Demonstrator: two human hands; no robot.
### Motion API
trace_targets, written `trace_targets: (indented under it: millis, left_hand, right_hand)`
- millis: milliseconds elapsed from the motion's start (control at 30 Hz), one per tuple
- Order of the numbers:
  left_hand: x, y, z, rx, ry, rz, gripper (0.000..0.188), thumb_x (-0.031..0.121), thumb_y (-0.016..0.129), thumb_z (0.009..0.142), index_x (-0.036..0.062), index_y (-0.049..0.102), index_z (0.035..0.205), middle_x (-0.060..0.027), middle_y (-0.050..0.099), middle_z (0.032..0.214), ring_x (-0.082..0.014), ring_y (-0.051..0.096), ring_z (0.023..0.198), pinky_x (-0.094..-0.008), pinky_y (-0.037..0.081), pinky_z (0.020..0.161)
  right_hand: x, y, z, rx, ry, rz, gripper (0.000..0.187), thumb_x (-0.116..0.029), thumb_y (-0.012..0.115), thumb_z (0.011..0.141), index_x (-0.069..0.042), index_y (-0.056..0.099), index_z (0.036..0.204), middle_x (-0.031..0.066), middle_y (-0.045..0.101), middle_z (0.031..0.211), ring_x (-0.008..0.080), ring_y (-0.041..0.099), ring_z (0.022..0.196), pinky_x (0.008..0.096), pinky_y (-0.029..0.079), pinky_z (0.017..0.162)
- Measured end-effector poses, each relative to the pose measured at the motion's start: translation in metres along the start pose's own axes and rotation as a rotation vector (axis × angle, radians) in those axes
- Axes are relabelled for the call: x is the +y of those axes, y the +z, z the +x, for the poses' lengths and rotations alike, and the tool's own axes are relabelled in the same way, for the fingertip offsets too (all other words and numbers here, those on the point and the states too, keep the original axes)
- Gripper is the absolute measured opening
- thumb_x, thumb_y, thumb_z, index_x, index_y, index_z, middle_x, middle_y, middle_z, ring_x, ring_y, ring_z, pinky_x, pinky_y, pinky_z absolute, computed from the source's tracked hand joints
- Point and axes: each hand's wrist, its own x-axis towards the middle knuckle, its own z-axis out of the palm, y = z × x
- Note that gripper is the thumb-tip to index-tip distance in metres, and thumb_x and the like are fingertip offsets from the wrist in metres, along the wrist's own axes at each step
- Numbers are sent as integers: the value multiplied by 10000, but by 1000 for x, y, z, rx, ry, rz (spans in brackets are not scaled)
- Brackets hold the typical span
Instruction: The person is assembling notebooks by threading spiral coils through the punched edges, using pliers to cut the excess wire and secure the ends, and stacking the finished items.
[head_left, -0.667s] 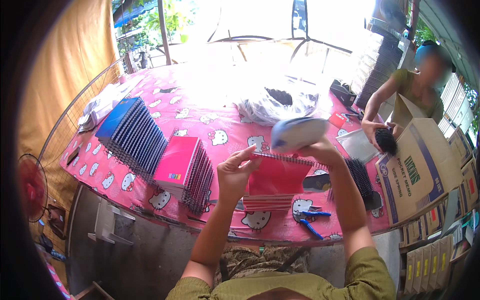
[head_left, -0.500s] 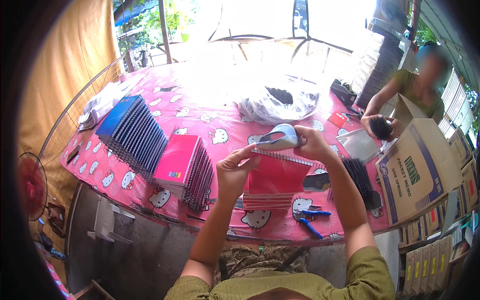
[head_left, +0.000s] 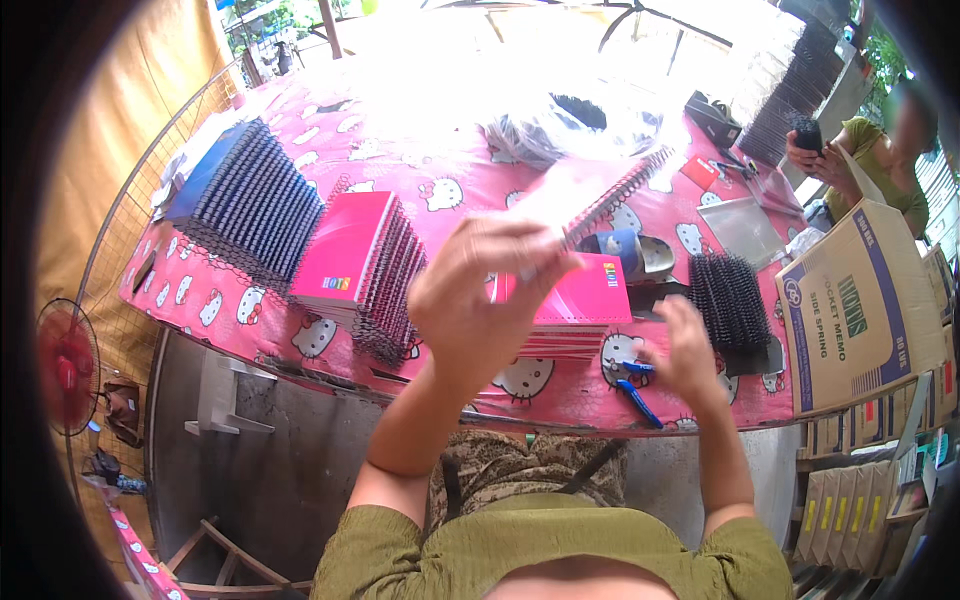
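My left hand (head_left: pixel 492 290) is raised over the table, its fingers closed on a spiral notebook (head_left: pixel 618 197), tilted and smeared by motion. Below it, a stack of pink notebooks (head_left: pixel 580 298) is partly hidden by that hand. My right hand (head_left: pixel 690 352) holds nothing. Its fingers are apart, beside and just above blue-handled pliers (head_left: pixel 640 402) near the table's front edge; whether it touches them I cannot tell. A blue and grey curved thing (head_left: pixel 645 254) lies behind the pink stack.
Left stand stacks of spiral-bound pink notebooks (head_left: pixel 350 245) and blue notebooks (head_left: pixel 250 200). Black spiral coils (head_left: pixel 728 300) lie to the right, beside a cardboard box (head_left: pixel 860 310). Behind it, a co-worker (head_left: pixel 880 165) holds a dark bundle. A plastic bag (head_left: pixel 560 130) lies farther back.
My right hand has let go of the blue and grey curved thing, now on the table, and moved down toward the pliers. My left hand has lifted the spiral notebook off the stack.
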Motion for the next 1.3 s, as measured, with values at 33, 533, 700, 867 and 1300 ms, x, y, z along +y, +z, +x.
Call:
trace_targets:
  millis: [33,533,700,867,1300]
  left_hand:
    - [4,-3,-8,-60,129,115,191,-37,782,725,27,669,865,-127,707,904,-196,686,820,-302,564,699]
    - [5,22,-79,-205,-148,131,271,9,846,650,5,630,815,-139,683,874,-208,687,764,-292,558,635]
    - [6,19,-81,-209,-120,136,253,-42,813,655,7,633,826,-137,687,863,-236,685,750,-320,547,646]
    - [-4,17,-80,-242,20,110,240,-17,770,657,20,678,876,-121,700,914,-228,681,751,-324,522,643]
    - [10,8,-53,-310,-241,11,299,115,816,714,14,647,940,-148,661,970,-237,672,801,-345,564,686]
  right_hand:
    - [-11,5,-23,-50,-25,26,740,-381,771,722,2,484,1285,208,444,1336,387,444,1230,451,364,1034]
    - [-100,-73,-15,201,-151,390,433,-182,718,807,17,588,1169,174,554,1097,338,552,978,422,465,831]
    - [-101,-68,-17,78,-95,531,416,-219,690,854,21,590,1179,139,604,1039,290,591,923,401,499,770]
    - [-70,-26,-26,-572,477,2004,430,-312,594,947,63,588,1158,111,629,1102,194,600,1013,368,517,803]
    - [-103,-49,39,437,-363,294,529,-287,755,747,-94,600,1215,139,594,1171,316,577,1069,484,447,924]
